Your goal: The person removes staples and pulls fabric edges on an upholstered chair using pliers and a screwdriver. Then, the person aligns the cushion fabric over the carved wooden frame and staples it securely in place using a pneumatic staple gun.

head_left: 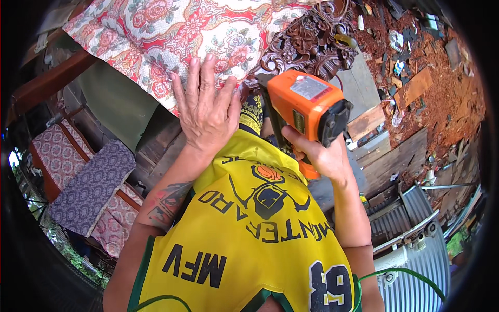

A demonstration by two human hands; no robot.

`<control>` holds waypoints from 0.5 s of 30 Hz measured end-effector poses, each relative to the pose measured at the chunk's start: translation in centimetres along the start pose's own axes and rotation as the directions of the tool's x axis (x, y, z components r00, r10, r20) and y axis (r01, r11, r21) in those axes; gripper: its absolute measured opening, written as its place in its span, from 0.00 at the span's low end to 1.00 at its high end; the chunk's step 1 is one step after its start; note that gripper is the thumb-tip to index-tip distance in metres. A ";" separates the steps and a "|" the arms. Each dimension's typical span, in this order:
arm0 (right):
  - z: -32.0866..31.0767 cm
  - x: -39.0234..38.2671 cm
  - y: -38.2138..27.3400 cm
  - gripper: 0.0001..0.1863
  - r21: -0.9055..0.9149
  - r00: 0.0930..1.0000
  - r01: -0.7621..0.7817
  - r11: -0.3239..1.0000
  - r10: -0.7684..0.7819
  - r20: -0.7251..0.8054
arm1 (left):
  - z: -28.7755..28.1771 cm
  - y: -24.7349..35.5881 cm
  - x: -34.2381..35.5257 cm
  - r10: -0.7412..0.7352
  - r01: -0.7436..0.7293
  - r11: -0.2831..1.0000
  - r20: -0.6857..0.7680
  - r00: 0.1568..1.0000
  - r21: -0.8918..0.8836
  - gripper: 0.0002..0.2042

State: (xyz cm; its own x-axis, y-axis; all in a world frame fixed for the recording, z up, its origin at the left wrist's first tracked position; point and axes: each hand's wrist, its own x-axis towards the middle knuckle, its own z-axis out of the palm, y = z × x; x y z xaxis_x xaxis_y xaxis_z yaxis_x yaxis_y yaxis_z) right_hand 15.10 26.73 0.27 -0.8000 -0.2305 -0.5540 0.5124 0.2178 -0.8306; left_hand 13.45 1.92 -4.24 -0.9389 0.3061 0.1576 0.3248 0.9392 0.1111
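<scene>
My left hand (208, 106) lies palm down with fingers apart on a floral red-and-white quilted fabric (130, 31), near its lower edge. Dark carved ornamental woodwork (306, 41) borders the fabric on the right. My right hand (317, 156) grips an orange-and-black staple or nail gun (304, 104), its black nose by the carved wood where it meets the fabric, just right of my left hand. The lower part of the gun is partly hidden behind my fingers. Below both hands my yellow jersey (239, 239) fills the lower middle.
At left are a wooden beam (49, 83), a dull green panel (114, 93) and patterned upholstered pieces (86, 190). At right, debris and boards (416, 88) cover reddish ground, with a grey plank (395, 161) and corrugated metal (421, 249). A green cord (405, 273) crosses the lower right.
</scene>
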 end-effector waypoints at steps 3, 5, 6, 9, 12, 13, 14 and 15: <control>0.8 2.2 -1.0 0.22 -0.071 0.997 0.033 0.997 -0.029 0.066 | 0.2 0.0 -0.1 -0.026 0.026 1.000 -0.010 1.000 -0.006 0.15; 1.3 3.2 -1.5 0.22 -0.086 0.995 0.062 0.994 -0.054 0.082 | 0.6 -0.1 -0.1 -0.047 0.045 0.998 -0.060 0.997 -0.035 0.11; 1.6 3.5 -1.7 0.22 -0.083 0.992 0.093 0.992 -0.086 0.091 | 0.7 -0.1 -0.2 -0.066 0.064 0.997 -0.063 0.996 -0.043 0.11; 2.2 4.2 -2.8 0.13 -0.046 0.996 0.015 0.999 -0.011 0.092 | 0.6 -0.3 -0.1 -0.046 0.046 0.999 -0.065 0.997 -0.010 0.13; 2.5 4.6 -3.9 0.11 -0.025 0.992 -0.082 0.996 0.084 0.095 | 0.8 -0.4 -0.4 -0.070 0.068 0.997 -0.083 0.994 -0.021 0.13; 2.5 4.7 -4.3 0.11 -0.013 0.987 -0.127 0.992 0.128 0.099 | 0.8 -0.3 -0.4 -0.083 0.081 0.996 -0.085 0.993 -0.028 0.13; 2.6 4.8 -4.8 0.10 -0.001 0.980 -0.171 0.985 0.170 0.101 | 0.7 -0.3 -0.3 -0.087 0.085 0.996 -0.080 0.993 -0.026 0.13; 2.6 4.8 -5.2 0.10 0.015 0.972 -0.215 0.977 0.212 0.102 | 0.7 -0.3 -0.3 -0.087 0.085 0.996 -0.073 0.994 -0.024 0.12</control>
State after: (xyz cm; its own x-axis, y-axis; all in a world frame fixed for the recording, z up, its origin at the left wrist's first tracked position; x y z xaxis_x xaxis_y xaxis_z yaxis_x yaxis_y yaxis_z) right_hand 9.43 21.99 1.76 -0.6367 -0.2749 -0.7204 0.6770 0.2479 -0.6930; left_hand 13.53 1.69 -4.98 -0.9527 0.2113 0.2186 0.2463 0.9579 0.1475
